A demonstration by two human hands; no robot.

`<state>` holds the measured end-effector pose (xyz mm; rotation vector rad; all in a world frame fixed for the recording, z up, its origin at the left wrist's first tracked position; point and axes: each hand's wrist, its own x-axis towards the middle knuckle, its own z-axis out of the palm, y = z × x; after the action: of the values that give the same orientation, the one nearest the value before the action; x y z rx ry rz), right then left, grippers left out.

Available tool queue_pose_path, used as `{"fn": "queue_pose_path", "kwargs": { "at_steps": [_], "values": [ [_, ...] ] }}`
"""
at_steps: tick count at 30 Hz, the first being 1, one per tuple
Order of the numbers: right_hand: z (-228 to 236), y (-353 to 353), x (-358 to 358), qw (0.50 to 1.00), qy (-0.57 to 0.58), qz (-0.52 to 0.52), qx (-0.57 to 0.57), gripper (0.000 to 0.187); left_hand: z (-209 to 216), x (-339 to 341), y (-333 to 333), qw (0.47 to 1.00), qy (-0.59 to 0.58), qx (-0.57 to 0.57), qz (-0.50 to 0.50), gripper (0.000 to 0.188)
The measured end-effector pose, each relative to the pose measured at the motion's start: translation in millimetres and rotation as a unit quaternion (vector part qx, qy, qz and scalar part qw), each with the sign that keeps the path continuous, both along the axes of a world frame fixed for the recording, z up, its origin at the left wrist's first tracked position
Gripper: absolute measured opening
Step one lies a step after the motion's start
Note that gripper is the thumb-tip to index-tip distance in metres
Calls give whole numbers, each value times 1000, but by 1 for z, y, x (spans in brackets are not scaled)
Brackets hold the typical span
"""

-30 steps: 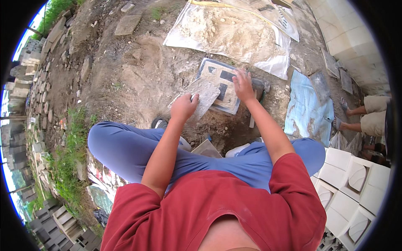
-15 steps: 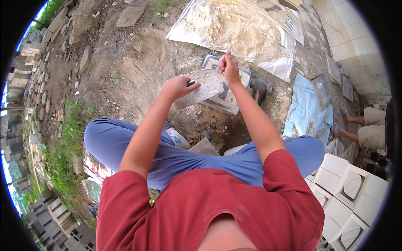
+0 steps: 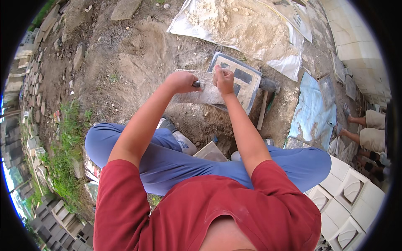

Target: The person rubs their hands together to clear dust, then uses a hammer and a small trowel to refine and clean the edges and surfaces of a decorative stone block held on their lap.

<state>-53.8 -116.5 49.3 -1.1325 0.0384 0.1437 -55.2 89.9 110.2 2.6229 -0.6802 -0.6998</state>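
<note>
My left hand (image 3: 183, 81) is closed round the dark handle of a flat trowel (image 3: 194, 98), whose wide blade is coated with pale, powdery material. Closed with its thumb uppermost, my right hand (image 3: 224, 79) is at the blade's right end; whatever its fingers hold, if anything, is hidden. Under and beyond that hand lies a square mould (image 3: 256, 90) with a grey-blue rim, its pale face marked by dark rectangles. The trowel overlaps the mould's left side.
A heap of pale powder (image 3: 234, 25) lies on a white sack beyond the mould. To the right are a dark cylindrical part (image 3: 269, 85), a blue sheet (image 3: 310, 106) and stacked white blocks (image 3: 335, 184). Another person's legs (image 3: 372, 129) show at the far right.
My right hand has come down and left toward the trowel blade. More of the mould's face shows. The whole view has shifted slightly.
</note>
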Motion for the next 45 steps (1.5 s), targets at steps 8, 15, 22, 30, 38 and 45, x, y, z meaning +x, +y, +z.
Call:
{"fn": "queue_pose_path", "kwargs": {
  "at_steps": [8,15,22,30,38,45],
  "values": [
    [-25,6,-14,953,-95,-24,-287,49,-9,6,3,1000,5,-21,-19,46],
    [-14,13,-12,958,-92,26,-269,45,-15,6,7,1000,8,-10,-20,46],
    [-25,16,-18,940,-191,-24,-283,44,-15,6,3,1000,11,-16,-13,47],
    [-1,-27,1,968,-58,-162,-185,56,3,8,12,999,-4,23,-27,43],
    [74,-122,22,968,-108,-228,-7,58,59,43,32,990,-39,45,126,39],
    [57,-73,2,973,-105,-190,-78,56,27,40,-6,997,-54,-11,50,45]
  ]
}}
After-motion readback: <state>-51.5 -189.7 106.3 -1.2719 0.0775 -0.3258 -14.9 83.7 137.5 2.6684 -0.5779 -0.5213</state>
